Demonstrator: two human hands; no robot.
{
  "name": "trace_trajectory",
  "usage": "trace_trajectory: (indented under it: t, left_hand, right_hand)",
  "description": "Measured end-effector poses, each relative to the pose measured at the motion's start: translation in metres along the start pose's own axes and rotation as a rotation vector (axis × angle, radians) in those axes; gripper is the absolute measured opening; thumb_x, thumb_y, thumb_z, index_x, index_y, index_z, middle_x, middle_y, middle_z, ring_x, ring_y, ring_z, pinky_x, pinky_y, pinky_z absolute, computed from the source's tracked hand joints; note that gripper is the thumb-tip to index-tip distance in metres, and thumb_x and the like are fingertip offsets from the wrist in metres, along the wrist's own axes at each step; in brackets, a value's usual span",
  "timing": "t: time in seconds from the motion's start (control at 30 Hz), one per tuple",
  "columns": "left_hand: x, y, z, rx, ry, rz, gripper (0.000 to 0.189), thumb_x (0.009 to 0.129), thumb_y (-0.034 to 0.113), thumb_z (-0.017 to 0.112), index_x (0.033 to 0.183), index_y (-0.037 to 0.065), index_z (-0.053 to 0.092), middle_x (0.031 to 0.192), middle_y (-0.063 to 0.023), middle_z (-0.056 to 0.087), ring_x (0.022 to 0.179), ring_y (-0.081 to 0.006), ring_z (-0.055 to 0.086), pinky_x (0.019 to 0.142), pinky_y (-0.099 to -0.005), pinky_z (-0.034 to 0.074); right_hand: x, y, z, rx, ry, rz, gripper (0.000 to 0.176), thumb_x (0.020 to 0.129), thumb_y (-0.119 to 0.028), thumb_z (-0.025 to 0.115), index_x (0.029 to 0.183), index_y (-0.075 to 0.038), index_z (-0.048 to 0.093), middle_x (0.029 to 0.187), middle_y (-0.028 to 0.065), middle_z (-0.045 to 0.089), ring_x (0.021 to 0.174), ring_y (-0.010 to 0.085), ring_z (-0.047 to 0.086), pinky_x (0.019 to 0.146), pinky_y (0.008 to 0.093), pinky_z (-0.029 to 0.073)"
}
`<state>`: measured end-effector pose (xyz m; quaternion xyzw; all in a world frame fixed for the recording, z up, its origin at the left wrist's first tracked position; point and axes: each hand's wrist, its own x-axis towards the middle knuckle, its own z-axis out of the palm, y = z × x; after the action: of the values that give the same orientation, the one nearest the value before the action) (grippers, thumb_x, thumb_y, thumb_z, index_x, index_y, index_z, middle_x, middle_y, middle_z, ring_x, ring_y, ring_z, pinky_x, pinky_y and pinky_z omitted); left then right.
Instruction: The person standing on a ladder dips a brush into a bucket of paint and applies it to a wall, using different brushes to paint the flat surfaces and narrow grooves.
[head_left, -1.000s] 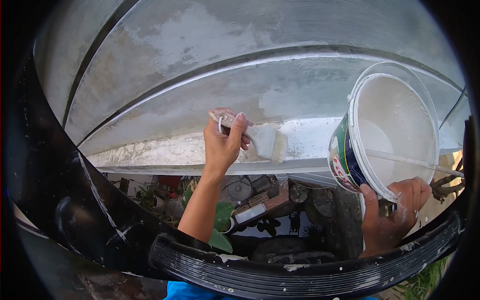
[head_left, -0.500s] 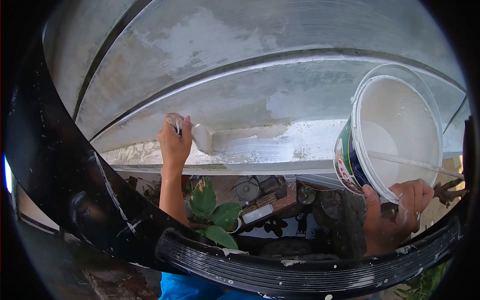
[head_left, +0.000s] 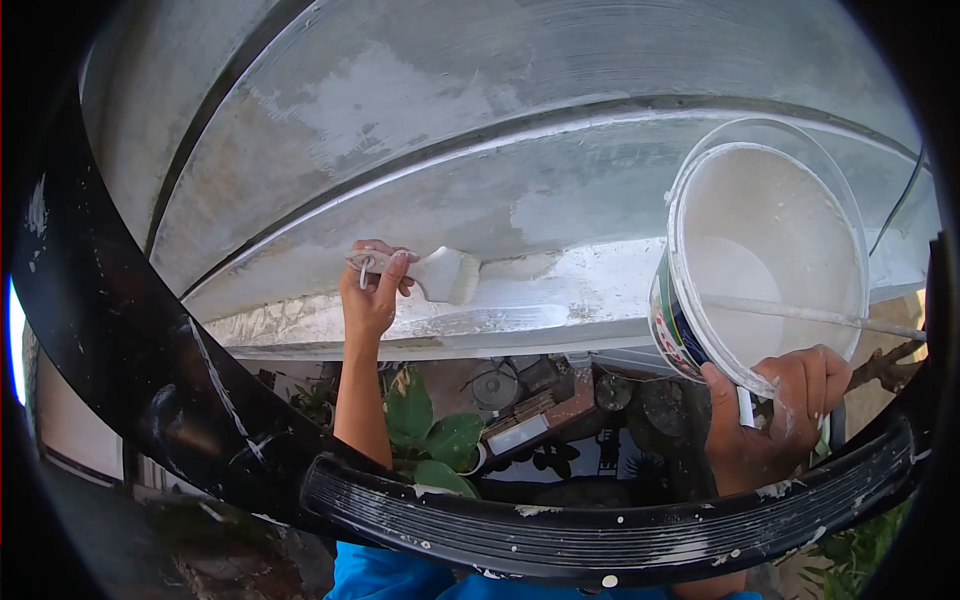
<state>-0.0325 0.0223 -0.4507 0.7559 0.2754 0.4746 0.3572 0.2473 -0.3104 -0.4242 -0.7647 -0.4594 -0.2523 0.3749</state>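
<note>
My left hand [head_left: 369,306] is closed around the handle of a flat paintbrush [head_left: 441,275], with a ring at the handle's end. Its pale bristles point right and lie against the wet white ledge [head_left: 600,285] at the foot of the grey wall [head_left: 430,215]. On the right, my right hand [head_left: 778,412] grips the lower rim of a paint bucket [head_left: 680,300], thumb outside. The bucket is tilted so its opening faces me. White paint coats its inside, and a white rod crosses its mouth.
A black, paint-spattered curved bar [head_left: 600,545] runs in front of my body. Beyond the ledge, far below, are a leafy plant [head_left: 453,432], a dark pool [head_left: 570,460] and stacked items. A branch [head_left: 890,370] stands right of the bucket.
My left hand and the paintbrush have moved right along the ledge, the brush turning so more of it shows. In view, the bucket and my right hand have shifted slightly left.
</note>
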Motion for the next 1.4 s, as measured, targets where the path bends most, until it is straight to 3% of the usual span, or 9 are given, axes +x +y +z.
trace_trajectory:
  t: [0.1, 0.23, 0.37, 0.67, 0.83, 1.03, 1.1, 1.27, 1.4]
  left_hand:
    - [-0.010, 0.006, -0.081, 0.338, -0.106, -0.025, 0.013, 0.093, 0.002, 0.068, 0.104, 0.001, 0.064, 0.103, -0.0103, 0.073, 0.096, -0.0183, 0.067, 0.084, -0.0296, 0.053]
    - [-0.027, 0.008, -0.100, 0.660, -0.123, 0.096, 0.016, 0.085, -0.003, 0.071, 0.100, 0.001, 0.066, 0.103, -0.0148, 0.074, 0.098, -0.0296, 0.071, 0.086, -0.0362, 0.053]
    - [-0.039, 0.029, -0.006, 0.669, -0.227, 0.307, 0.030, 0.074, -0.002, 0.079, 0.100, 0.005, 0.067, 0.104, -0.0144, 0.074, 0.089, -0.0342, 0.066, 0.077, -0.0388, 0.054]
    - [-0.029, 0.039, 0.159, 0.103, -0.431, 0.497, 0.035, 0.070, -0.007, 0.078, 0.100, 0.006, 0.064, 0.124, -0.0073, 0.070, 0.111, -0.0354, 0.061, 0.090, -0.0405, 0.053]
    - [-0.033, 0.002, 0.067, 0.100, -0.250, 0.294, 0.031, 0.076, -0.016, 0.069, 0.101, 0.003, 0.063, 0.111, -0.0163, 0.073, 0.112, -0.0316, 0.069, 0.096, -0.0374, 0.054]
    - [-0.064, -0.026, -0.105, 0.676, 0.032, 0.187, 0.019, 0.086, -0.012, 0.065, 0.102, -0.001, 0.063, 0.109, -0.0187, 0.073, 0.107, -0.0315, 0.071, 0.090, -0.0363, 0.054]
    - [-0.065, -0.020, -0.104, 0.709, 0.041, 0.147, 0.014, 0.088, -0.009, 0.064, 0.100, -0.002, 0.064, 0.109, -0.0186, 0.074, 0.108, -0.0296, 0.071, 0.091, -0.0364, 0.054]
    - [-0.063, 0.011, 0.020, 0.617, -0.135, 0.321, 0.032, 0.075, -0.008, 0.074, 0.103, 0.003, 0.065, 0.118, -0.0194, 0.070, 0.108, -0.0376, 0.069, 0.089, -0.0389, 0.057]
    - [-0.054, 0.024, 0.123, 0.135, -0.291, 0.426, 0.029, 0.078, -0.005, 0.075, 0.103, 0.005, 0.064, 0.123, -0.0174, 0.069, 0.105, -0.0355, 0.071, 0.086, -0.0378, 0.058]
  right_hand:
    - [0.000, 0.000, 0.001, 0.009, 0.005, 0.004, 0.027, 0.068, -0.014, 0.081, 0.082, -0.008, 0.058, 0.087, 0.0088, 0.054, 0.099, 0.0327, 0.046, 0.077, 0.0476, 0.045]
    - [0.001, -0.001, 0.002, -0.012, 0.019, -0.019, 0.026, 0.069, -0.015, 0.080, 0.081, -0.008, 0.058, 0.086, 0.0089, 0.054, 0.099, 0.0326, 0.046, 0.078, 0.0471, 0.046]
    - [0.002, 0.000, -0.002, -0.024, -0.015, -0.015, 0.025, 0.072, -0.019, 0.080, 0.080, -0.008, 0.058, 0.086, 0.0092, 0.054, 0.099, 0.0320, 0.046, 0.080, 0.0472, 0.046]
    - [0.002, -0.002, -0.001, -0.038, -0.011, -0.011, 0.028, 0.075, -0.024, 0.081, 0.081, -0.008, 0.059, 0.088, 0.0099, 0.054, 0.100, 0.0322, 0.048, 0.081, 0.0484, 0.047]
    - [0.001, -0.001, -0.001, -0.056, -0.007, -0.014, 0.029, 0.072, -0.022, 0.082, 0.082, -0.008, 0.059, 0.088, 0.0097, 0.054, 0.101, 0.0320, 0.047, 0.081, 0.0476, 0.048]
    - [0.003, -0.001, 0.000, -0.041, 0.000, -0.015, 0.026, 0.071, -0.019, 0.082, 0.081, -0.008, 0.059, 0.087, 0.0102, 0.055, 0.101, 0.0316, 0.047, 0.081, 0.0468, 0.048]
    - [0.003, -0.001, 0.000, -0.045, 0.003, -0.026, 0.027, 0.071, -0.020, 0.081, 0.081, -0.008, 0.060, 0.086, 0.0107, 0.056, 0.100, 0.0319, 0.048, 0.082, 0.0473, 0.048]
    - [-0.001, 0.009, 0.005, -0.084, -0.028, -0.020, 0.028, 0.074, -0.024, 0.078, 0.080, -0.006, 0.059, 0.084, 0.0129, 0.056, 0.097, 0.0331, 0.049, 0.085, 0.0513, 0.045]
    - [-0.004, 0.025, 0.017, -0.105, 0.017, -0.081, 0.027, 0.079, -0.024, 0.075, 0.078, -0.007, 0.055, 0.080, 0.0137, 0.055, 0.091, 0.0325, 0.050, 0.084, 0.0526, 0.041]
